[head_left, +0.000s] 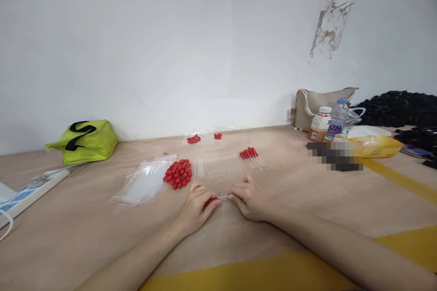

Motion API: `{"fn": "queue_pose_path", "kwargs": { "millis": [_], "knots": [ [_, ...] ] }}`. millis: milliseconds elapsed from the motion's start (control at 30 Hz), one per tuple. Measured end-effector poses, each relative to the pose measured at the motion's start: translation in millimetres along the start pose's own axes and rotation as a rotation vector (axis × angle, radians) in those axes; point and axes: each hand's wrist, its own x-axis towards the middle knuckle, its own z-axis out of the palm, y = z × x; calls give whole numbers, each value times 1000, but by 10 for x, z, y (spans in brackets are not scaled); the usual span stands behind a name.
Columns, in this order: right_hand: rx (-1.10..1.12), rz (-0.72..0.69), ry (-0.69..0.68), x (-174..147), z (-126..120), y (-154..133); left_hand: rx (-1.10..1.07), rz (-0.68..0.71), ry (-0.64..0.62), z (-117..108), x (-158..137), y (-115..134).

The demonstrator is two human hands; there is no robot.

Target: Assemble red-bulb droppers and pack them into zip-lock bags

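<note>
Forearms [324, 236] reach in: left hand [198, 207] pinches red bulb [211, 201], right hand [251, 200] thin tube [223, 198]; likely fitting, next calling for straight pushing.

A red bulb [210, 201], mostly hidden, lies sideways at lower centre, its right end meeting a thin clear tube [223, 198] that runs nearly level.

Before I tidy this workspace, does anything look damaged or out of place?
Yes, the wall has a ragged patch at upper right where the surface looks stripped, unlike the smooth area around it. The heap of red bulbs and row of clear tubes look orderly.
</note>
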Motion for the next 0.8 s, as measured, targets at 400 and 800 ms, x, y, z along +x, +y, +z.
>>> {"fn": "queue_pose_path", "kwargs": {
  "millis": [400,800],
  "knots": [
    [-3,114,-123,113,30,-111,52,42,-18,-39,25,-34],
    [-20,552,74,153,-252,301,-40,-162,5,-125,-120,-143]
  ]
}}
